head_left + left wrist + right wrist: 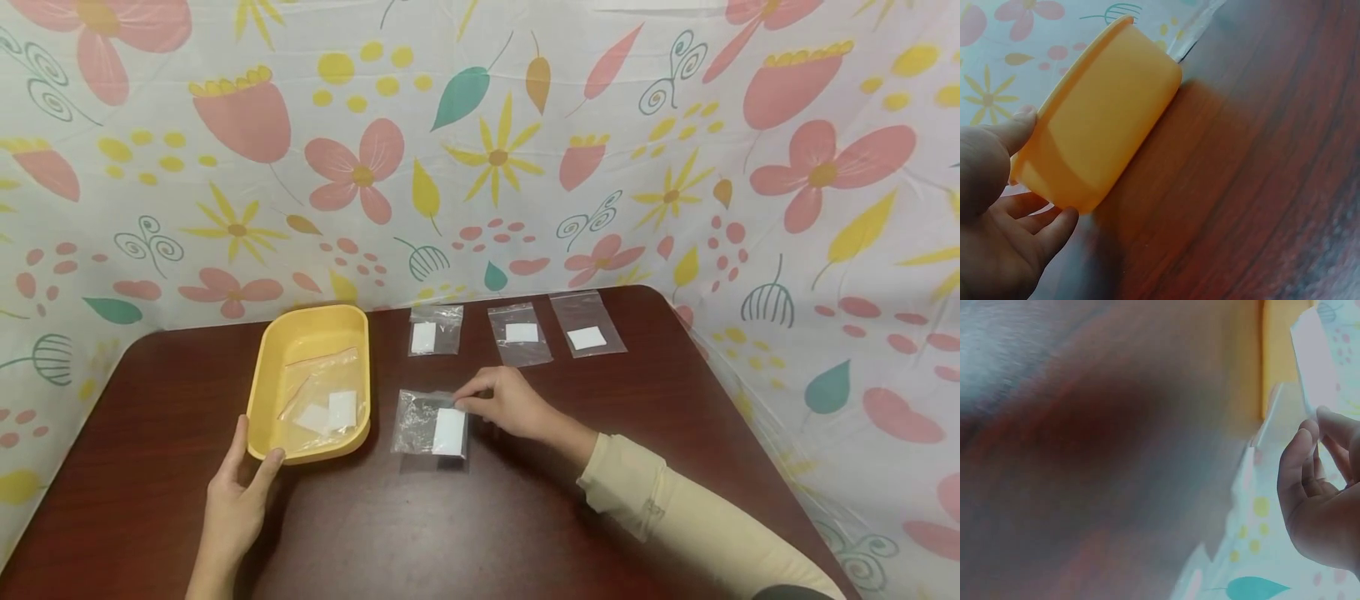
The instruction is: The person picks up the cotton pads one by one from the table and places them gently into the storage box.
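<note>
Nothing I can read in any of my three views: no text, label, brand, number or sign. No legible writing on the card [448, 432] in the bag [415, 417] I pinch, tub [290, 337] or cloth [262, 183].

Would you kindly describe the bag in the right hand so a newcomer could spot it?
On the dark table, find the yellow tray. Just right of it is a clear bag with a white rectangle inside, the only one pinched by the right hand.
</note>
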{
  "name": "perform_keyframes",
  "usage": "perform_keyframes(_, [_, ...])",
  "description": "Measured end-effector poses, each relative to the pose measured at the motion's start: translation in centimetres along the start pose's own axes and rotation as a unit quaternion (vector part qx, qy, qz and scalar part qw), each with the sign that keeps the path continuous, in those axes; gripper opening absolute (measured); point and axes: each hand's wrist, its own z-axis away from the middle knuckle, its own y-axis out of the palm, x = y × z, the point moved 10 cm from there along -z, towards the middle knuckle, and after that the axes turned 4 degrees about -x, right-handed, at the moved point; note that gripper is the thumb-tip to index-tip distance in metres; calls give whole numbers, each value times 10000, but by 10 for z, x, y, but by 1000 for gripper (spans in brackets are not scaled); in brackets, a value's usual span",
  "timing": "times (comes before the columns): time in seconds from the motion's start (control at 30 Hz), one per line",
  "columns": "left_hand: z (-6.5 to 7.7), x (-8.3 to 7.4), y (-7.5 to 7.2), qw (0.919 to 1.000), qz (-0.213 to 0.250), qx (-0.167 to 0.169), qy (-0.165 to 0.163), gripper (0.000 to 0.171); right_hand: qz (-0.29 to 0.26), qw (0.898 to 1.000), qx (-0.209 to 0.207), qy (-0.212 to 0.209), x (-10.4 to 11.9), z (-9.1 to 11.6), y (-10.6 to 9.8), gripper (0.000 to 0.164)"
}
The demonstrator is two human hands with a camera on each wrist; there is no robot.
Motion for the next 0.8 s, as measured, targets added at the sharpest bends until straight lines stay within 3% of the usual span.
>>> perform_keyframes(0.37, [-1, 0, 0, 10000, 66, -13, 1, 77, -59, 9989, -115, -459, 32, -8, -24, 10])
perform_keyframes(0.8, [-1, 4, 2, 9998, 154, 71, -128, 78, -34, 9996, -75, -282, 32, -10, -28, 11])
